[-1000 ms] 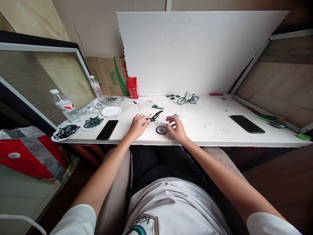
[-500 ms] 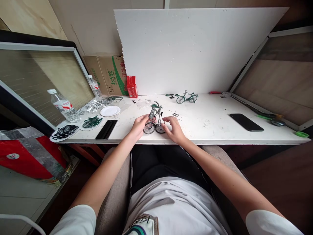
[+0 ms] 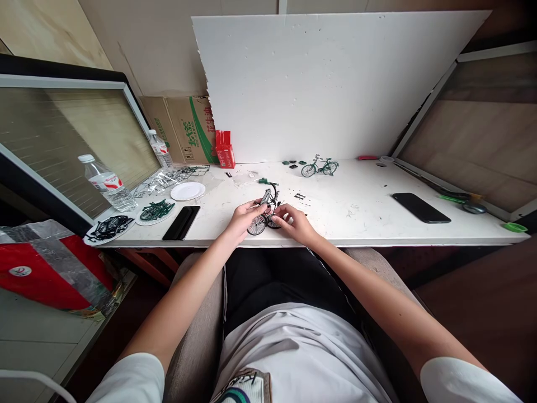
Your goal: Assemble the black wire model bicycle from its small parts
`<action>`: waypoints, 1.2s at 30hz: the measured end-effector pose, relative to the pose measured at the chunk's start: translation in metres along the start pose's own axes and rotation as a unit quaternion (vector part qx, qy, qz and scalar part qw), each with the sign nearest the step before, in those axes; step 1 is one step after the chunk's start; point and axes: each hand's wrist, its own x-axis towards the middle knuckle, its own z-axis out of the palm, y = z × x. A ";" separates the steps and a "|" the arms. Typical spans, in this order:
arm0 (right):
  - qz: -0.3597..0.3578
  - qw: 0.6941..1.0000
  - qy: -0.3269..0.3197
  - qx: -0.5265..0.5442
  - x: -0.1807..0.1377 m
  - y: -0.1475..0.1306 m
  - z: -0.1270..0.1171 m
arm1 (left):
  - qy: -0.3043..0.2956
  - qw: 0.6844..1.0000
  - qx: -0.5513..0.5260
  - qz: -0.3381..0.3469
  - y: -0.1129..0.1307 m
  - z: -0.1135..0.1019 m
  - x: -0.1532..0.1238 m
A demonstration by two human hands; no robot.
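Note:
A small black model bicycle (image 3: 257, 225) with thin spoked wheels is between my hands near the table's front edge. My left hand (image 3: 245, 218) is closed on its frame from the left, thumb and fingers together. From the right, my right hand (image 3: 295, 224) pinches at the bicycle; its fingertips hide part of the frame and one wheel. Just behind, a black curved piece (image 3: 274, 190) and a small green part (image 3: 263, 181) show. Small black pieces (image 3: 300, 196) lie to the right. Farther back stands a green model bicycle (image 3: 321, 167).
Phones lie at the left (image 3: 182, 223) and right (image 3: 420, 207). Plates of black parts (image 3: 111, 226) and green parts (image 3: 156, 210), a white plate (image 3: 188, 191) and a water bottle (image 3: 108, 183) are on the left. A white board (image 3: 335, 84) leans behind.
My right hand has moved in, and its spread fingers have closed to a pinch at the bicycle. My left thumb has come over the frame. The upper part of the bicycle has shifted slightly.

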 end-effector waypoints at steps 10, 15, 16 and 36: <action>-0.129 0.956 0.215 -0.152 -0.002 -0.005 -0.007 | -0.010 0.885 0.398 0.242 0.015 0.010 -0.017; -0.230 0.917 0.184 -0.271 0.002 -0.008 -0.017 | -0.034 0.802 0.521 0.289 0.010 0.010 -0.019; -0.245 0.909 0.176 -0.287 0.002 -0.008 -0.018 | -0.034 0.786 0.541 0.299 0.008 0.010 -0.018; -0.293 0.921 0.107 -0.233 0.001 -0.002 -0.013 | -0.050 0.720 0.613 0.321 0.013 0.010 -0.024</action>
